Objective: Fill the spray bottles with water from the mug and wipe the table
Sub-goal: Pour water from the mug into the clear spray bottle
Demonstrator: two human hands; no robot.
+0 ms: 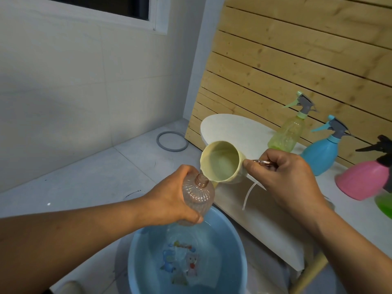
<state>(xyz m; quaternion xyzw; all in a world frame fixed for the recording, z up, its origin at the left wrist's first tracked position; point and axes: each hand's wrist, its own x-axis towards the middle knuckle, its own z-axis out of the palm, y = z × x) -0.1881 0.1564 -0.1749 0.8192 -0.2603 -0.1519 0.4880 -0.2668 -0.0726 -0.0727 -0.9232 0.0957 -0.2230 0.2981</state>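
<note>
Water is poured from a mug [221, 163] into an uncapped clear bottle [198, 197] over a blue basin [233, 257].

Bottle is gripped round its body by L hand [175, 199], tilted; mug is held by its handle in R hand [284, 177], lip touching the bottle neck. On the white table [233, 129] at R are stood green [286, 135], blue [321, 154] & pink [363, 180] spray bottles.

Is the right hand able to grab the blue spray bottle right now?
Probably not yet. The right hand grips the mug, tipped at the clear bottle in the left hand. The blue spray bottle stands close behind it, nothing between.
</note>
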